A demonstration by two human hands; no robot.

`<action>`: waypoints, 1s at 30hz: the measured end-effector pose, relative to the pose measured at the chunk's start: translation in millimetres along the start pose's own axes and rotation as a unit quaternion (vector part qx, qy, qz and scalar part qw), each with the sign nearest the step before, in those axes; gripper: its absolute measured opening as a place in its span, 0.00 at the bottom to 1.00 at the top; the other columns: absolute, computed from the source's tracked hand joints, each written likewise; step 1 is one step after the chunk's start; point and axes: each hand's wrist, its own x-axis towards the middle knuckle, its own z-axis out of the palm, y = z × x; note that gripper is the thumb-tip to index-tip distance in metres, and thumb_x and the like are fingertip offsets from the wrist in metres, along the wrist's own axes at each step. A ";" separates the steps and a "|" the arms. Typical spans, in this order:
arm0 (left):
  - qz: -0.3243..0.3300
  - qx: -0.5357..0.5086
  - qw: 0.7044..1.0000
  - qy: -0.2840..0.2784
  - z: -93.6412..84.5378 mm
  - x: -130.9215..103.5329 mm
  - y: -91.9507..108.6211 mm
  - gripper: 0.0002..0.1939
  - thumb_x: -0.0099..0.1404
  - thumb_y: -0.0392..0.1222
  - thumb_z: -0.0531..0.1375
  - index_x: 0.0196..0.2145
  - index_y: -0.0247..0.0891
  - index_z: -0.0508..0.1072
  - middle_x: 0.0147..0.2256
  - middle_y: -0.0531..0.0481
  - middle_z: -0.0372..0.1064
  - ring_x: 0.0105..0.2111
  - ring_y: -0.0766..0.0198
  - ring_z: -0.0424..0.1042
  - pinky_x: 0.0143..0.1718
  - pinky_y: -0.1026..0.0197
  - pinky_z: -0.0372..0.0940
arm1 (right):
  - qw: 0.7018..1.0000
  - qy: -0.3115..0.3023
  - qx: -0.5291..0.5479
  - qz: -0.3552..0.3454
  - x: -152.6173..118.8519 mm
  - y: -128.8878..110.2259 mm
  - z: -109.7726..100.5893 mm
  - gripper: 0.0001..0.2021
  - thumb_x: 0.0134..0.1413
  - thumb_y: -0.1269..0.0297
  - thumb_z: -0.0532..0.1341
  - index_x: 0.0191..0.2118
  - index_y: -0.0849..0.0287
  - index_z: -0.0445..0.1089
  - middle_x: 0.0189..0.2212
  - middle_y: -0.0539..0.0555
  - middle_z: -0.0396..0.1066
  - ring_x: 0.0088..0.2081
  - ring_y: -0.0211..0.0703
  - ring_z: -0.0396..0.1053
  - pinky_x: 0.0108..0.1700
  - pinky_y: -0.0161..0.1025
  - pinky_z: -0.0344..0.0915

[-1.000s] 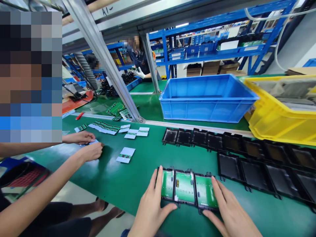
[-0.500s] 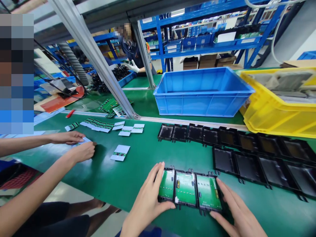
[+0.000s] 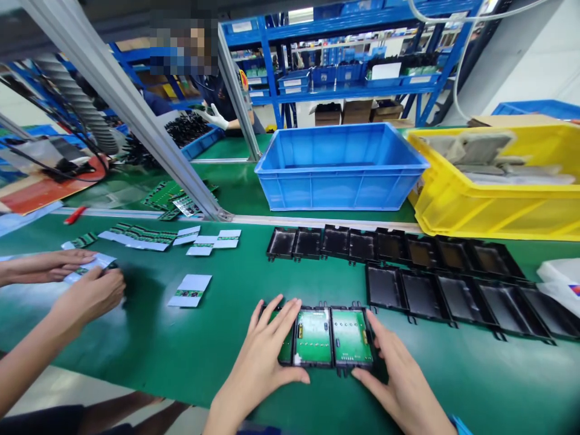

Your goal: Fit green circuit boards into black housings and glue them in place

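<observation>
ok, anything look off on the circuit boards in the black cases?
Middle circuit board: white patch at its lower left corner, unlike the right board. Possibly residue; can't confirm. Left board mostly hidden by left hand.

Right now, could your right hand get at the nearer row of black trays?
Probably yes: only bare green table shows between the right hand and the nearer row of black trays. It would likely have to leave the board-filled trays first.

Boards (image 3: 351,333) lie in cases (image 3: 332,339) before tray rows (image 3: 385,289); bins (image 3: 335,190) behind, cards (image 3: 193,284) left.
</observation>
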 end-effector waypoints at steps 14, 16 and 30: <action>0.135 0.034 0.978 0.158 18.2 0.3 71.5 0.14 0.70 0.47 0.57 0.46 0.35 0.73 0.39 0.45 0.79 0.40 0.56 0.77 0.49 0.54 0.71 | 0.997 -0.067 -0.006 -0.041 1.4 23.9 -19.1 0.29 0.65 0.54 0.58 0.67 0.49 0.51 0.63 0.58 0.60 0.61 0.51 0.63 0.57 0.47 0.70; 0.145 0.032 0.975 0.162 29.4 5.4 83.8 0.14 0.71 0.45 0.55 0.46 0.34 0.73 0.40 0.45 0.79 0.41 0.56 0.77 0.49 0.54 0.70 | 0.996 -0.069 -0.017 -0.052 4.3 24.2 -19.9 0.27 0.64 0.55 0.59 0.65 0.50 0.54 0.61 0.60 0.61 0.59 0.52 0.66 0.54 0.46 0.72; 0.051 0.174 0.948 0.260 84.8 26.9 120.8 0.20 0.72 0.42 0.49 0.43 0.27 0.77 0.42 0.42 0.79 0.46 0.54 0.75 0.66 0.45 0.48 | 0.944 -0.033 -0.227 -0.236 21.1 15.2 -20.7 0.21 0.53 0.71 0.55 0.53 0.64 0.73 0.50 0.76 0.67 0.41 0.61 0.74 0.31 0.52 0.77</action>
